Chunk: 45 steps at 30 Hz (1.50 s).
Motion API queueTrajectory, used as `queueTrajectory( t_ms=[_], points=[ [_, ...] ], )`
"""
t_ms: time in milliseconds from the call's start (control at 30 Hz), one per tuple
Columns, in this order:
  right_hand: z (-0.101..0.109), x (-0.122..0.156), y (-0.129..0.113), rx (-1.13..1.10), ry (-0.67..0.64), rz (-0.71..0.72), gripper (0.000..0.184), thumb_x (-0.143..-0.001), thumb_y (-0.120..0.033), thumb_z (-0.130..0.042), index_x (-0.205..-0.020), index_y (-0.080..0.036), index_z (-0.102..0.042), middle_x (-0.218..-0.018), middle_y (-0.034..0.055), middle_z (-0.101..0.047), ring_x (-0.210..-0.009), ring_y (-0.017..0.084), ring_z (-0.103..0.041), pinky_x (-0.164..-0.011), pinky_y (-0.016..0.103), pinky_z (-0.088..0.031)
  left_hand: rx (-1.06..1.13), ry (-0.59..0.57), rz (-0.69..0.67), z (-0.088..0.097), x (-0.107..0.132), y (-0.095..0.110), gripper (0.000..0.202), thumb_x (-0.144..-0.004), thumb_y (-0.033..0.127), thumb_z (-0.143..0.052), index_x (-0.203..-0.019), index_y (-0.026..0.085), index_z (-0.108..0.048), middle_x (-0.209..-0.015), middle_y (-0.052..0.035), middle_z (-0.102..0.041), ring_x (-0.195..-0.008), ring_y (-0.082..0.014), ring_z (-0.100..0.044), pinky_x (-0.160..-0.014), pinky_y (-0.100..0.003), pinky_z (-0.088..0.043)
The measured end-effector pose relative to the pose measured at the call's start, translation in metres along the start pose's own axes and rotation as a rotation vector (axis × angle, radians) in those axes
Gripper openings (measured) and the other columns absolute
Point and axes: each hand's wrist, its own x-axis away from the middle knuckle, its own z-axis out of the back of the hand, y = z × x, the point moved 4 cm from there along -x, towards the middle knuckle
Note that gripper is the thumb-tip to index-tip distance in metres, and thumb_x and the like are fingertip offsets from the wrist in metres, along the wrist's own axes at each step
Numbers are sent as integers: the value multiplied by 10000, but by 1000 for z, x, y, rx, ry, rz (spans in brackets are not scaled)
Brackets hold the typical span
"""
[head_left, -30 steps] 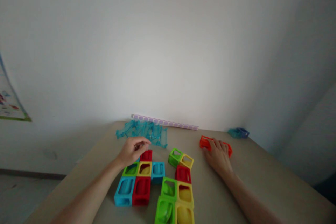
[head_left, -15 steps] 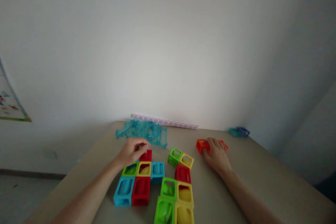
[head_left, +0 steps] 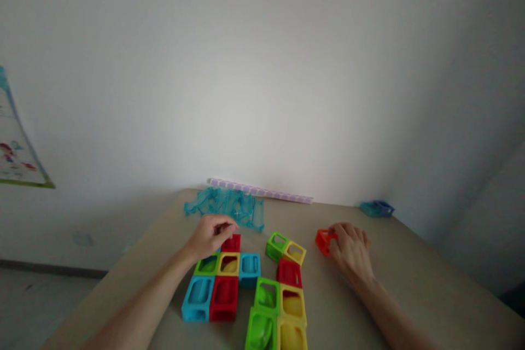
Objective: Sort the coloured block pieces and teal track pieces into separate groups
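Observation:
My left hand (head_left: 212,236) is curled closed just behind and over the red block (head_left: 231,243) at the far end of the left group. Whatever its fingers hold, if anything, is hidden. This flat group also has a yellow block (head_left: 228,264), a green block (head_left: 207,266), blue blocks (head_left: 250,267) and a nearer red block (head_left: 223,298). On the right, my right hand (head_left: 350,247) wraps over orange blocks (head_left: 324,241). The hand hides most of them. A second joined group, between my arms, has green blocks (head_left: 262,328), yellow blocks (head_left: 292,306) and a red block (head_left: 289,273).
Clear blue plastic pieces (head_left: 223,203) lie in a pile at the back left of the table (head_left: 414,268). Behind them a purple patterned strip (head_left: 262,191) runs along the wall. Small blue and teal pieces (head_left: 377,208) sit at the back right corner.
My right hand has drawn the orange blocks slightly nearer and to the right, and its fingers are more bent. My left hand stays by the red block. The view has shifted slightly.

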Motion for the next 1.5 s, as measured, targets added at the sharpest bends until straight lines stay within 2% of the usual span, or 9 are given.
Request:
queueTrajectory(
  t_ms=[167, 300, 400, 600, 767, 867, 967, 1167, 1500],
  points=[
    [11, 4, -26, -320, 43, 207, 239, -798, -163, -413, -976, -161, -573, -1028, 118, -573, -980, 268, -525, -873, 424, -401, -40, 65, -8, 1, -1, -3, 270, -855, 307, -529, -769, 124, -708, -567, -9, -597, -506, -103, -475, -490, -205, -329],
    [14, 13, -61, -573, -182, 475, 350, -829, -163, -430, -1169, -178, -509, -1164, 125, -512, -1081, 247, -504, -920, 386, -427, -50, 110, 19, 0, -3, -9, 281, -868, 324, -517, -778, 135, -705, -586, -9, -619, -519, -109, -504, -502, -206, -349],
    [15, 16, -80, -654, -325, 566, 371, -850, -172, -422, -1214, -181, -492, -1191, 133, -488, -1062, 237, -522, -915, 373, -448, -68, 135, 43, 1, -3, -13, 270, -867, 328, -521, -785, 147, -703, -606, -9, -642, -544, -119, -544, -523, -208, -372],
    [15, 15, -83, -705, -375, 561, 333, -884, -204, -409, -1203, -178, -502, -1169, 137, -487, -1019, 232, -538, -888, 378, -468, -29, 160, 66, 3, -4, -16, 256, -862, 322, -519, -797, 153, -700, -629, -14, -665, -601, -142, -590, -584, -223, -417],
    [16, 10, -80, -756, -210, 549, 255, -883, -177, -425, -1097, -186, -563, -1079, 122, -543, -994, 229, -542, -867, 387, -465, 91, 100, 168, -3, -6, -27, 289, -843, 366, -525, -842, 140, -705, -652, -35, -677, -627, -172, -618, -588, -244, -441],
    [20, -1, -95, -778, -176, 525, 185, -880, -154, -441, -974, -186, -597, -928, 91, -593, -878, 203, -565, -776, 341, -474, 64, 54, 193, -6, -7, -31, 288, -833, 360, -524, -832, 140, -710, -686, -44, -694, -684, -187, -636, -640, -257, -450],
    [22, -16, -130, -756, -276, 506, 177, -882, -165, -458, -957, -186, -617, -869, 70, -621, -823, 185, -581, -746, 306, -468, 17, -6, 207, -9, -9, -31, 280, -816, 343, -526, -799, 142, -721, -734, -51, -712, -726, -197, -638, -670, -262, -445],
    [9, -28, -200, -634, -453, 384, 262, -905, -305, -468, -1067, -166, -619, -1031, 102, -632, -944, 209, -604, -844, 319, -453, -22, -45, 231, -12, -11, -33, 286, -806, 329, -519, -728, 141, -721, -707, -40, -709, -714, -201, -630, -649, -267, -425],
    [-26, -18, -210, -716, -638, 150, 254, -806, -290, -583, -1002, -129, -591, -914, 93, -682, -807, 199, -633, -701, 287, -450, -1, -36, 227, -11, -9, -31, 431, -870, 444, -457, -718, 139, -720, -678, -34, -700, -690, -189, -620, -648, -265, -417]
  ],
)
